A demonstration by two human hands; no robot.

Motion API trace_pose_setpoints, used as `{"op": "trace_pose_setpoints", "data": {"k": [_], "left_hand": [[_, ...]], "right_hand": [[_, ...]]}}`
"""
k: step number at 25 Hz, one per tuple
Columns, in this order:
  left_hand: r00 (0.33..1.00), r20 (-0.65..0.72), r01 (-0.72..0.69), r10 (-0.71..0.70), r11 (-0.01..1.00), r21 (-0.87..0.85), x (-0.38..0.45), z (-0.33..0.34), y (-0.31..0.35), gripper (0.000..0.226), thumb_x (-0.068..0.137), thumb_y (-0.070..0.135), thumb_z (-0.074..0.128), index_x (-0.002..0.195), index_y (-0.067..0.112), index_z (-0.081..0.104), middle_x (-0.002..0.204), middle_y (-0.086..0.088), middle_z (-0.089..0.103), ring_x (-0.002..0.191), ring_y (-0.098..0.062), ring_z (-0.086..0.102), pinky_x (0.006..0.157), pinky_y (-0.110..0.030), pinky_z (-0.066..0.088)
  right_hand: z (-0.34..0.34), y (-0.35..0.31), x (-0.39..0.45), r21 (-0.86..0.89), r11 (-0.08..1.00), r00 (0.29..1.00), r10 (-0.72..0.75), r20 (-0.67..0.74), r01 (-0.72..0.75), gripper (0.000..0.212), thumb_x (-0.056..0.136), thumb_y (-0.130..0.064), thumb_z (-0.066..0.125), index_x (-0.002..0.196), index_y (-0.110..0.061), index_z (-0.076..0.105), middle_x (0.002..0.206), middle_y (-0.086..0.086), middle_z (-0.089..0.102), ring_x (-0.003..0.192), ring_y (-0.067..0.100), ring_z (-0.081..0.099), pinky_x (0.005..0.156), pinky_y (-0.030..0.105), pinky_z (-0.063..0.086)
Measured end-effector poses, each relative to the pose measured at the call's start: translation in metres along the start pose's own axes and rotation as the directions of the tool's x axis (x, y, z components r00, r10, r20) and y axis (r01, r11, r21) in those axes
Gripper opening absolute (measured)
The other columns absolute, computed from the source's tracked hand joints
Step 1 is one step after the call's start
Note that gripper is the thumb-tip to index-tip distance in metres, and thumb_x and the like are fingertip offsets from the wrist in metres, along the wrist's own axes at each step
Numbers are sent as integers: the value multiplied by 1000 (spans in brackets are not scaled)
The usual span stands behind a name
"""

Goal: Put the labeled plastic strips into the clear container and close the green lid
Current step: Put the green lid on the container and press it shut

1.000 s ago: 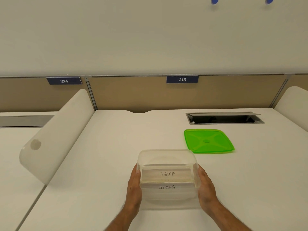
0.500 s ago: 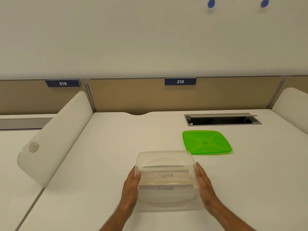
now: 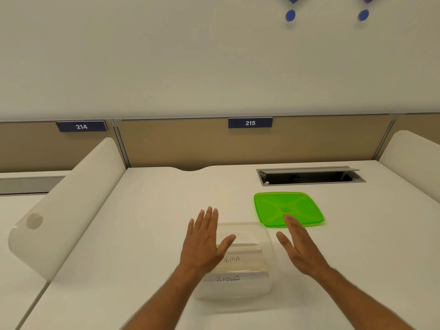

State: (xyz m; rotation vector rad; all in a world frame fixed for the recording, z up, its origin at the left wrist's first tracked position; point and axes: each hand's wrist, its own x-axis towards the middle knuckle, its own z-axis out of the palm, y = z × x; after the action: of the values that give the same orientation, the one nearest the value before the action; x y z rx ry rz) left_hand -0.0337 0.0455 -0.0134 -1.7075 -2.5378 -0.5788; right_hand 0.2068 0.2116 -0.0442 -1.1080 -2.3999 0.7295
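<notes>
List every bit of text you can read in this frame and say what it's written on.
"214": dark sign on the partition, left.
"215": dark sign on the partition, centre.
"IGMA": upper strip in the clear container; its first letter is hidden behind the left hand.
Lower strip: handwriting cut off at the bottom, seemingly "ALPHA", not certain.

The clear container [image 3: 240,260] sits on the white bench [image 3: 147,234], open-topped, with labeled plastic strips [image 3: 238,259] inside — handwriting shows on two of them. The left hand [image 3: 204,244] hovers flat over the container's left side, fingers spread; the right hand [image 3: 298,246] is open just beside its right wall, fingertips reaching the near edge of the green lid [image 3: 287,208], which lies flat at 1 o'clock from the container.
</notes>
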Motion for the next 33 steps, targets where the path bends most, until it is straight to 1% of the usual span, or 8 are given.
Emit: {"op": "trace_pose_setpoints", "data": {"k": [3,8,17,23,26,28,30,33], "left_hand": [[997,39,-66,65,998,19,20,10,27,89,90,75,16,157,20,-2,166,1,-4,152,-17,-9,123,-41,-3],[988,103,-119,116,992,29,44,29,70,90,90,75,16,157,19,-5,166,-1,-7,152,-19,-10,123,-42,-4],[967,189,-181,170,982,45,77,65,128,90,90,75,18,156,18,-6,166,-3,-7,152,-23,-9,122,-44,-5],[942,268,-234,199,967,103,109,80,146,85,96,60,38,157,15,0,166,-6,-2,152,-25,-5,123,-45,-1],[917,354,-246,182,958,146,128,89,152,79,96,48,48,156,12,10,165,-9,11,152,-29,7,123,-47,8],[907,389,-249,164,952,179,138,95,154,66,93,39,55,148,11,30,153,-12,35,144,-33,27,119,-47,21],[901,412,-242,137,947,213,146,101,157,47,90,29,59,131,11,46,132,-12,53,128,-33,45,109,-44,34],[884,461,-221,76,938,269,155,106,160,34,87,15,60,120,11,54,119,-12,60,113,-34,56,92,-41,46]], "right_hand": [[-14,17,6,-118,993,1000,-12,2,12,76,91,-60,28,155,-22,10,163,-5,7,150,7,-1,123,35,4],[-37,47,8,-216,976,1000,20,-18,-23,80,90,-61,26,155,-18,9,164,0,6,150,11,-1,123,33,0],[-71,101,13,-275,957,996,82,-35,-89,76,95,-57,28,155,-18,5,164,0,3,150,10,-4,123,35,-2],[-78,135,34,-324,943,997,76,-1,-73,73,97,-55,31,155,-18,6,164,-1,4,150,11,-3,124,36,0],[-79,151,51,-393,919,998,55,37,-36,69,100,-50,33,155,-17,7,164,0,6,151,12,-1,123,35,1],[-79,157,63,-452,892,998,27,61,4,66,101,-43,36,155,-17,8,164,1,6,151,14,1,123,33,0],[-74,165,73,-488,872,997,16,77,24,64,101,-35,41,155,-17,12,164,1,10,151,16,5,122,33,2],[-70,169,85,-509,857,991,-14,133,81,62,96,-27,51,152,-17,26,161,2,21,150,19,16,121,33,12]]}}
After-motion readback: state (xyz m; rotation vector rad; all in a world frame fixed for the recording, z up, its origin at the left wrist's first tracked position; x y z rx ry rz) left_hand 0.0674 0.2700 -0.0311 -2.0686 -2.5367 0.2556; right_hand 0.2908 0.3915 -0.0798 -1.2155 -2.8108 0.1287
